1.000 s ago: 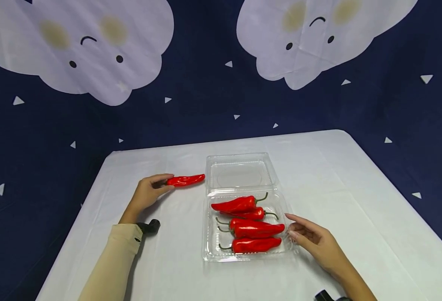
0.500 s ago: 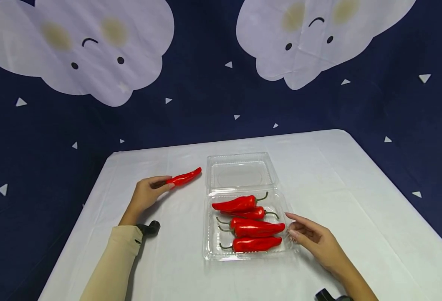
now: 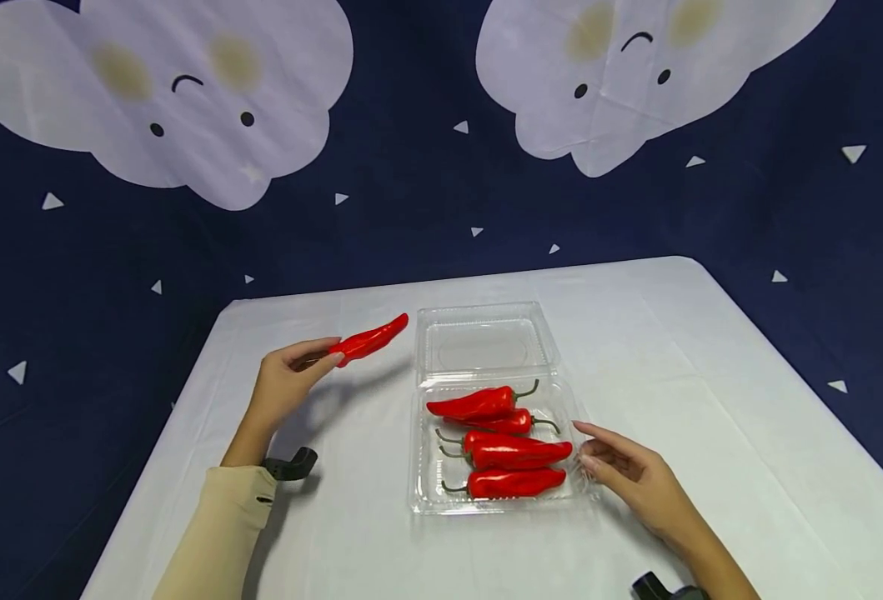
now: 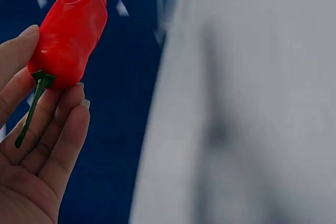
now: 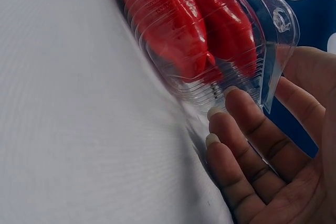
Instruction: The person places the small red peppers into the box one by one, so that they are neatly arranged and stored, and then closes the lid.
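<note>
My left hand (image 3: pixel 291 379) pinches a glossy red chili pepper (image 3: pixel 369 340) near its stem end, above the table left of a clear plastic container. In the left wrist view the pepper (image 4: pixel 73 35) sits between thumb and fingers, its green stem hanging past the palm. The open clamshell container (image 3: pixel 429 507) stands in the middle with its lid (image 3: pixel 486 346) laid back. Several red peppers (image 3: pixel 516 483) with green stems lie in its base. My right hand (image 3: pixel 636 479) holds the container's right side, fingertips against the ribbed wall (image 5: pixel 194 93) and the rim between its fingers.
A white cloth covers the table (image 3: pixel 711 417). Behind it hangs a dark blue backdrop (image 3: pixel 403 233) with clouds and small white triangles. Black wrist mounts (image 3: pixel 291 465) stick out from both wrists.
My left hand has lifted its pepper off the table, the tip swinging upward and its shadow spreading below. The right hand has stayed at the container.
</note>
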A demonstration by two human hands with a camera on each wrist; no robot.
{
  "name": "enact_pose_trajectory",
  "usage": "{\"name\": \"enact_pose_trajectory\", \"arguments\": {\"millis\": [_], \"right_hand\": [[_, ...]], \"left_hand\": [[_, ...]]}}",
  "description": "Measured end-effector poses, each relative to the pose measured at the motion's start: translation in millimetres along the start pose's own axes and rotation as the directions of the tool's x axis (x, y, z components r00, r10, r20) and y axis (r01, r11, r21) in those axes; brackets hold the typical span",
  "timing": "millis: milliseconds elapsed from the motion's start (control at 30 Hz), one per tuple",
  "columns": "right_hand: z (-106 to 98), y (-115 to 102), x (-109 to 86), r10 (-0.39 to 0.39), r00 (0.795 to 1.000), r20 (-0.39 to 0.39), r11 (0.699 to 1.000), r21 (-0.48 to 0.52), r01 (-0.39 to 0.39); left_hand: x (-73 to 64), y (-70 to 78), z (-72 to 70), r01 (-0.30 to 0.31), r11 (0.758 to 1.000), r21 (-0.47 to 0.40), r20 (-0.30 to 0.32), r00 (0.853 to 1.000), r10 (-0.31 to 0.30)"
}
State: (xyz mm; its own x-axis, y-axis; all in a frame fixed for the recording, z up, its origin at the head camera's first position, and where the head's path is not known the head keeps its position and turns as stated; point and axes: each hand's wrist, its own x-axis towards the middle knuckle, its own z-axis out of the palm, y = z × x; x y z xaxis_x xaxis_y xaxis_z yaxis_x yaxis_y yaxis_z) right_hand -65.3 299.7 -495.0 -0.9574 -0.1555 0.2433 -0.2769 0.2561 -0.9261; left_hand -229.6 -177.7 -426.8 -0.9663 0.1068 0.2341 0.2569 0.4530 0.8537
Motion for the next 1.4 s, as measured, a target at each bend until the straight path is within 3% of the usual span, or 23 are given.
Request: {"name": "enact_pose_trajectory", "arguments": {"millis": [133,233,333,400,600,700,833,933,1200,1333,1400], "right_hand": [[-0.2,-1.2,0.6,-0.011,1.000,-0.005,1.000,-0.017,0.011],[-0.2,-1.7,0.8,-0.011,1.000,-0.009,1.000,-0.026,0.011],[0.1,-1.0,0.3,-0.007,1.000,-0.010,1.000,-0.028,0.007],[0.6,-0.7,0.1,-0.002,1.000,-0.010,1.000,-0.026,0.001],[1.4,0.1,0.0,0.006,1.000,-0.008,1.000,-0.016,-0.006],[1.4,-0.3,0.1,0.003,1.000,-0.002,1.000,-0.006,-0.003],[1.1,-1.1,0.0,0.002,1.000,-0.004,1.000,-0.004,-0.002],[1.2,-1.3,0.3,0.009,1.000,-0.004,1.000,-0.002,-0.009],[0.4,-2.0,-0.7,0.012,1.000,-0.007,1.000,-0.006,-0.012],[0.2,-1.2,-0.9,0.002,1.000,-0.002,1.000,-0.014,-0.002],[0.2,-0.7,-0.7,-0.001,1.000,-0.002,1.000,-0.019,0.001]], "left_hand": [[-13.4,29.6,10.5,-0.154,0.984,-0.086,0.027,0.987,0.157],[-24.8,50.9,26.6,-0.275,0.950,-0.151,0.062,0.956,0.286],[-40.6,67.6,48.0,-0.353,0.917,-0.186,0.126,0.917,0.379],[-53.7,74.6,64.5,-0.388,0.900,-0.199,0.180,0.888,0.423],[-87.5,78.0,110.6,-0.493,0.845,-0.206,0.338,0.775,0.534],[-94.5,75.6,122.9,-0.577,0.801,-0.160,0.346,0.727,0.593],[-97.7,73.7,131.6,-0.695,0.718,-0.043,0.319,0.671,0.669],[-99.1,74.9,134.0,-0.723,0.691,0.027,0.303,0.664,0.683],[-99.2,81.5,128.9,-0.693,0.720,0.036,0.285,0.697,0.657],[-94.7,83.0,120.4,-0.656,0.755,0.024,0.254,0.734,0.630],[-85.7,82.7,113.1,-0.620,0.785,0.015,0.203,0.770,0.605]]}}
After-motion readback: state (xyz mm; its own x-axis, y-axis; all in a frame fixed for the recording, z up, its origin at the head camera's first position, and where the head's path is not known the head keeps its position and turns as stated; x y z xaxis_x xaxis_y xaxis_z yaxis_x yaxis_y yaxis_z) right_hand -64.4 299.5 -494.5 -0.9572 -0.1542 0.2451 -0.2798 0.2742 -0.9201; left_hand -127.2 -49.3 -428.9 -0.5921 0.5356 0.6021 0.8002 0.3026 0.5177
